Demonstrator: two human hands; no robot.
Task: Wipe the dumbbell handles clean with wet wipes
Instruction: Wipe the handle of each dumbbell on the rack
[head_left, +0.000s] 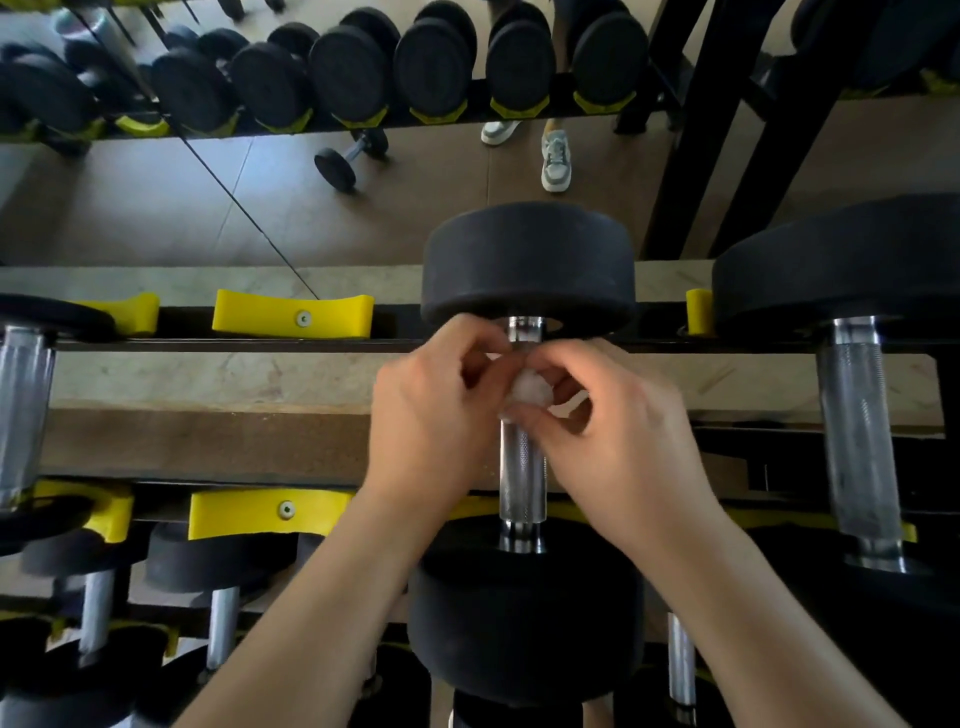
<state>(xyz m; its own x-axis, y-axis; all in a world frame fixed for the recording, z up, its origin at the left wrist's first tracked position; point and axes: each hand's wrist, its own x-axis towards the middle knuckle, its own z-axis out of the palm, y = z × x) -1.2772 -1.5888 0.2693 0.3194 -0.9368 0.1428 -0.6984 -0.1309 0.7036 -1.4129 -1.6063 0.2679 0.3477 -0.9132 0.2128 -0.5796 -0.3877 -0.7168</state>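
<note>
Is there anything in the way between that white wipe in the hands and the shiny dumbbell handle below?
Nothing visible does. The left hand and right hand pinch the crumpled white wet wipe right over the far end of the knurled chrome dumbbell handle; the stretch below it lies bare.

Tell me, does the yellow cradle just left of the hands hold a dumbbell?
No, that yellow cradle sits bare, nothing resting on it.

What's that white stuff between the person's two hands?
A bunched white wet wipe, pinched by the left hand and the right hand, against the upper part of the dumbbell handle. The head view shows it.
</note>
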